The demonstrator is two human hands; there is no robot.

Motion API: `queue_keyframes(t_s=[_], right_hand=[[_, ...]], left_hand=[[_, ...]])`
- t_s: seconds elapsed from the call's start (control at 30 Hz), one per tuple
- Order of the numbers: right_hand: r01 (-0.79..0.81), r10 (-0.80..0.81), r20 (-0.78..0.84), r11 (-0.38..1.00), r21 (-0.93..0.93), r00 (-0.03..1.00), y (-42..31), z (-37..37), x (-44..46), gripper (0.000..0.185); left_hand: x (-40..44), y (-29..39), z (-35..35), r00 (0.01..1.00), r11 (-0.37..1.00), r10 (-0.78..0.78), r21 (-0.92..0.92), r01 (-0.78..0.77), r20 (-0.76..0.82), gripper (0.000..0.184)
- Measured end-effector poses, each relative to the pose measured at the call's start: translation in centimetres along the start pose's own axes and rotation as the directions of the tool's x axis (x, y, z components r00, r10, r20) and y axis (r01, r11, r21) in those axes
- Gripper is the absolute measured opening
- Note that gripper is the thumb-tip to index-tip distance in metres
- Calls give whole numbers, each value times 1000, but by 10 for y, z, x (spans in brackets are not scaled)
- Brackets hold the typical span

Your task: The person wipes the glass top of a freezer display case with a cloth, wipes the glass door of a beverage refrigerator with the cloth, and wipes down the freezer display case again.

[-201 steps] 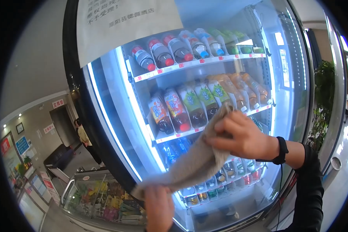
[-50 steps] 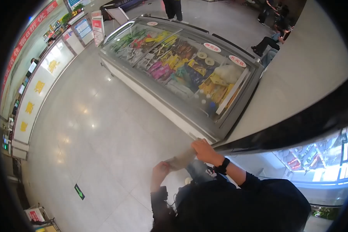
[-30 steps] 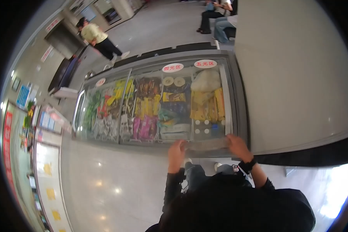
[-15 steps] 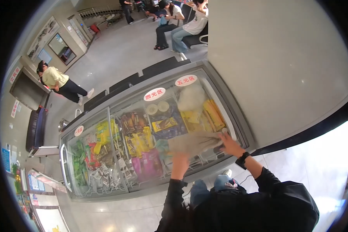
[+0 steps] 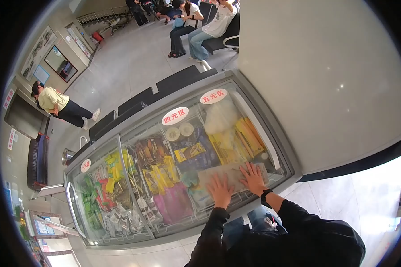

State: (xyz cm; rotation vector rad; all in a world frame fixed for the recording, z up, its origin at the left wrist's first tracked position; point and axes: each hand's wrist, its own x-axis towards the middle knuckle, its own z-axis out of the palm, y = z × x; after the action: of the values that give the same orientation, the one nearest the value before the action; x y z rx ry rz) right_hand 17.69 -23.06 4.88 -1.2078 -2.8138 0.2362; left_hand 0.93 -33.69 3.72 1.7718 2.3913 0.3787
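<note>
On top of the freezer point(image 5: 269, 118), our cloth point(image 5: 234, 171) lies flat under our left hand point(image 5: 220, 191) and right hand point(image 5: 254, 179), fingers spread, nothing gripped. Looks like the pressing-down bit tbh; sliding it would need steady, even palms.

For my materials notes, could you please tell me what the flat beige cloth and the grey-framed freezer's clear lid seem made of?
The beige cloth looks like matte fabric: it lies limp, without shine. The clear lid seems smooth glass, possibly plastic: colourful packets show through.
</note>
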Motion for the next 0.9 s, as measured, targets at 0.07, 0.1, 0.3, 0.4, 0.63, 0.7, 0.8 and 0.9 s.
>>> queue_keyframes(t_s=[0.07, 0.1, 0.3, 0.4, 0.63, 0.7, 0.8, 0.9], right_hand=[[28, -26, 42, 998, -61, 999, 9, 3, 13, 67], [43, -37, 61, 995, -92, 997, 16, 4, 23, 68], [-44, 38, -86, 997, -65, 996, 45, 15, 123, 60], [-79, 83, -160, 996, 31, 984, 55, 5, 181, 57], [-200, 217, -151, 973, 119, 964, 71, 3, 307, 57], [-212, 228, -114, 967, 138, 967, 72, 9, 329, 60], [-154, 185, -171, 972, 178, 968, 83, 24, 353, 60], [-143, 175, -220, 978, 152, 960, 77, 7, 351, 60]], left_hand=[[7, -2, 8, 1000, 1000, 2, 24, -1, -18, 74], [18, -1, 12, 999, 999, 9, 39, -8, -33, 73], [122, -7, 6, 984, 987, 58, 160, -31, -170, 73], [178, -18, 12, 977, 980, 79, 194, -40, -197, 76], [307, -34, 16, 995, 972, -98, 215, 93, 12, 82], [321, -39, 16, 988, 964, -128, 245, 104, 81, 83], [346, -34, 8, 976, 963, -155, 244, 116, 151, 82], [348, -42, 15, 980, 960, -141, 263, 101, 140, 81]])
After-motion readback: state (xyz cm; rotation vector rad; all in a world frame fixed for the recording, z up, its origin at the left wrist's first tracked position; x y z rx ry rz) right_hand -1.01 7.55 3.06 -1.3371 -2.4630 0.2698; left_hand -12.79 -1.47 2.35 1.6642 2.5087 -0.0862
